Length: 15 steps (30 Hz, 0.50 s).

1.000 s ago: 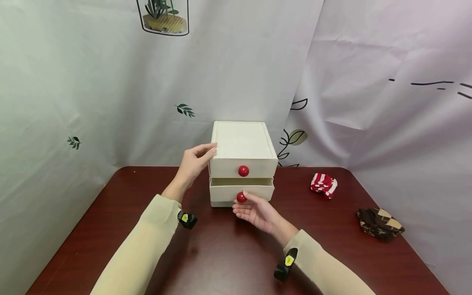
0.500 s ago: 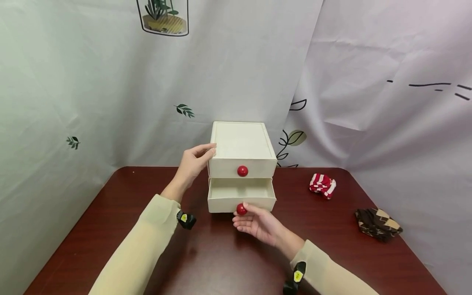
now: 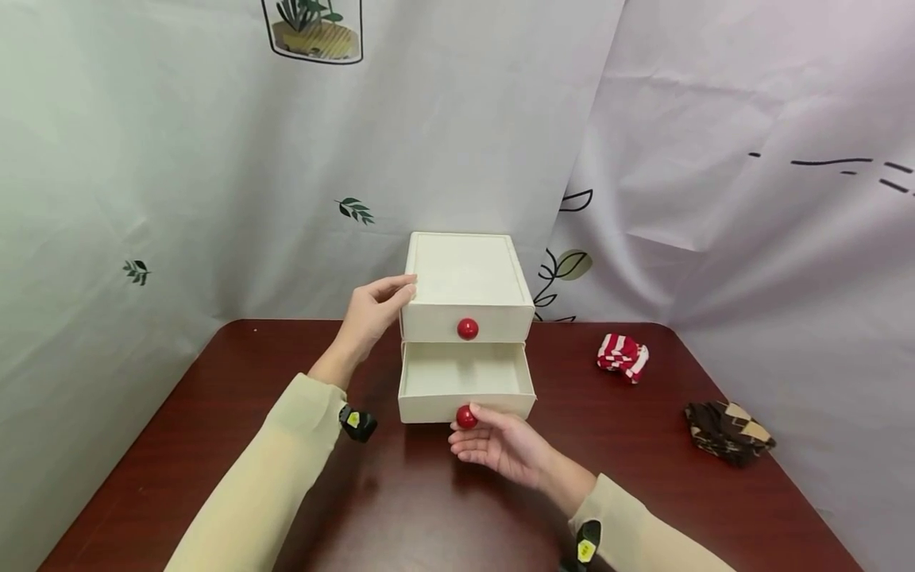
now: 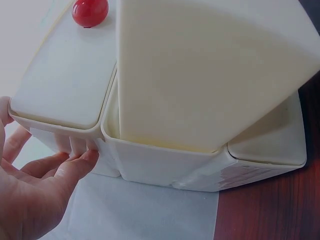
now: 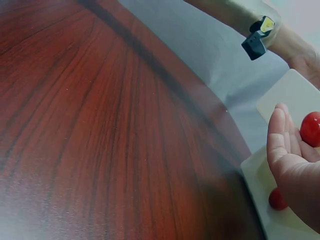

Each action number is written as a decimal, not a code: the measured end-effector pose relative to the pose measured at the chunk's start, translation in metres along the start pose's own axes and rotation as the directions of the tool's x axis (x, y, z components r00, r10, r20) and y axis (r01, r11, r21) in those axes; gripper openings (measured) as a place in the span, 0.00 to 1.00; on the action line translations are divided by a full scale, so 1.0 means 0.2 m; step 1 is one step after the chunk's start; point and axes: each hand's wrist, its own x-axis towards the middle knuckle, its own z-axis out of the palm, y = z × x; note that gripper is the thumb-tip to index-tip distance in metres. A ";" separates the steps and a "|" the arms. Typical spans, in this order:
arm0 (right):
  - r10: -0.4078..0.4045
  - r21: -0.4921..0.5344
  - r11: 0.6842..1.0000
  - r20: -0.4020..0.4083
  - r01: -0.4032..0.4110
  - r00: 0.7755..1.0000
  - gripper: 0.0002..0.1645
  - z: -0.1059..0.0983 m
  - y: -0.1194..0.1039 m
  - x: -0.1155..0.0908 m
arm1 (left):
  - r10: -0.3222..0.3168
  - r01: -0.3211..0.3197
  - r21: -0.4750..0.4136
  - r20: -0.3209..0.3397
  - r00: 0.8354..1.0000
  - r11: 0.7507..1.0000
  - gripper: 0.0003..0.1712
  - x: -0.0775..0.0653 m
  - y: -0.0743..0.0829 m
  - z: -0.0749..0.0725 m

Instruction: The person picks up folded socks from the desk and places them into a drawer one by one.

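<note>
Middle drawer [image 3: 427, 409], extended from the white cabinet [image 3: 468, 270].
My right hand [image 3: 506, 449] pinches its red knob [image 3: 466, 416]; my left hand [image 3: 367, 319], fingers loose, touches the cabinet's upper left edge. A level, straight pull against that brace seems best.

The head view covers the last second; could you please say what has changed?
The open white rectangular drawer slid farther out toward the person, and the right hand moved with it, holding its round red knob. Nothing was newly gripped or released. The left hand stayed on the edge of the white box-shaped cabinet; the red-and-white striped cloth and brown-and-tan patterned cloth stayed put.
</note>
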 end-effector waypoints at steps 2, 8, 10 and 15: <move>0.006 0.004 1.000 -0.007 -0.006 1.000 0.17 0.00 0.00 -0.01 | 0.007 -0.007 0.001 -0.002 1.000 1.000 0.23 0.01 -0.01 0.00; 0.003 0.009 1.000 0.003 -0.003 1.000 0.17 0.01 0.01 -0.03 | 0.026 -0.026 0.012 -0.012 1.000 1.000 0.24 0.02 -0.03 0.00; 0.002 0.009 1.000 0.009 -0.002 1.000 0.17 0.01 0.01 -0.03 | 0.026 -0.026 0.011 -0.012 1.000 1.000 0.24 0.02 -0.03 0.00; 0.005 0.008 1.000 0.016 -0.005 1.000 0.17 0.01 0.02 -0.06 | 0.012 -0.012 0.002 -0.008 1.000 1.000 0.23 0.02 -0.03 0.00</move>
